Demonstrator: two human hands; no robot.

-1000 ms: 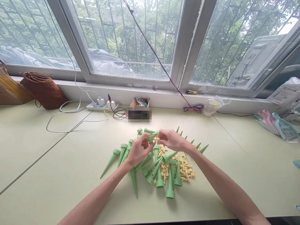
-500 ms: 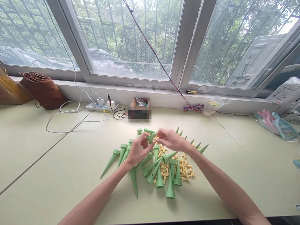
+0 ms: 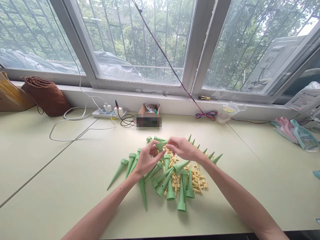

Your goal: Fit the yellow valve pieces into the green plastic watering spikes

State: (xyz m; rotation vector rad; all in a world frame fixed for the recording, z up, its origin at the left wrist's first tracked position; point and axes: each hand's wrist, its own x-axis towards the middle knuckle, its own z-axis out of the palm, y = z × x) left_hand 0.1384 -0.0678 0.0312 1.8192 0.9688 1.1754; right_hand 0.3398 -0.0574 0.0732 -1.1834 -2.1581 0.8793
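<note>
A green plastic watering spike (image 3: 159, 146) is in my left hand (image 3: 148, 160), thumb and fingers closed around it just below its ribbed cap. Its cap points up and the tapered end runs down behind the thumb. Close by on the right, my right hand (image 3: 182, 148) pinches a small yellow valve piece, mostly hidden by the fingertips, at the side of the spike's cap. Below both hands lie several loose green spikes (image 3: 182, 196), pointing in various directions. A heap of small yellow T-shaped valves (image 3: 198, 180) is spread among and under them.
Spike tips (image 3: 217, 158) stick out beyond my right forearm. At the back of the table (image 3: 250, 186) are a power strip (image 3: 102, 114) with cables, a small cardboard box (image 3: 142, 109), coiled wire (image 3: 208, 115) and a plastic cup (image 3: 225, 113). A brown pouch (image 3: 47, 96) sits far left.
The spike's cap in my left hand has tipped slightly. The yellow piece at my right fingertips shows less than before; both hands stay in nearly the same place.
</note>
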